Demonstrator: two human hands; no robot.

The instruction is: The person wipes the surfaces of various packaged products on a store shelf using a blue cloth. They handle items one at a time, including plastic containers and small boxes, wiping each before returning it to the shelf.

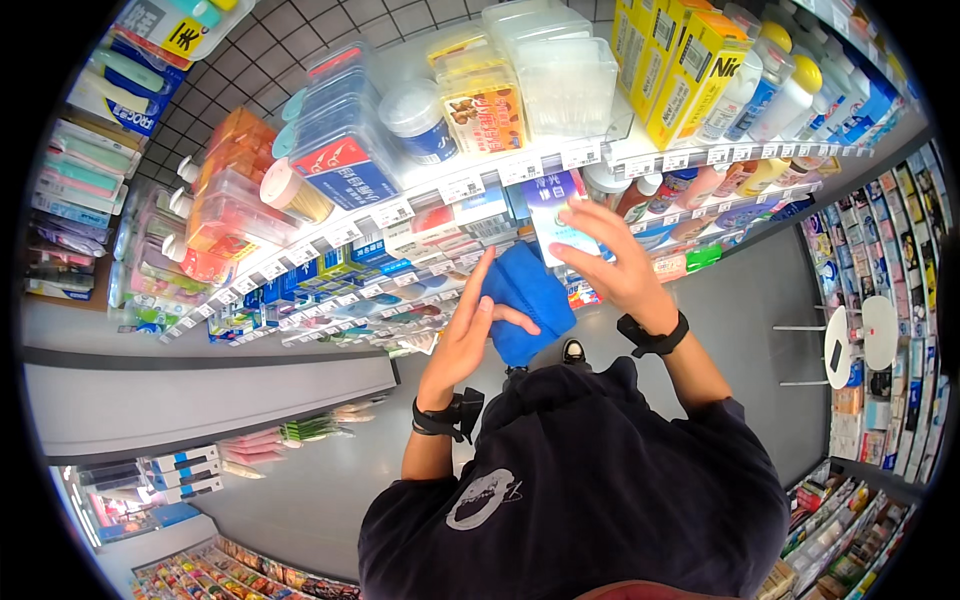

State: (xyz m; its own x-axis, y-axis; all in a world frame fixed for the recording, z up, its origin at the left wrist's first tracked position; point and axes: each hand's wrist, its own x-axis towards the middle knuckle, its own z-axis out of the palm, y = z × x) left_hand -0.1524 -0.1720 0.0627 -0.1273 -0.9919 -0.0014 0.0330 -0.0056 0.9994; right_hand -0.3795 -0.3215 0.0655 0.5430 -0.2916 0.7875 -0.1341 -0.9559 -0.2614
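My left hand [469, 330] holds a folded blue cloth [529, 304], with a finger across its front and the others along its left side. My right hand [611, 259] has its fingertips on a white and purple carton [562, 217], which stands upright at the front of a lower shelf, just under the upper shelf's price strip. Whether the carton rests on the shelf or is gripped cannot be told. The cloth is just left of the carton's lower end. Both wrists wear black straps with small devices.
The upper shelf holds clear plastic boxes [566, 82], a round white-lidded tub [420, 120], yellow cartons [690, 82] and bottles [787, 97]. A price-label strip [461, 187] runs along its edge. Lower shelves hold small boxes [427, 232]. A round white seat-like object [879, 332] stands at the right.
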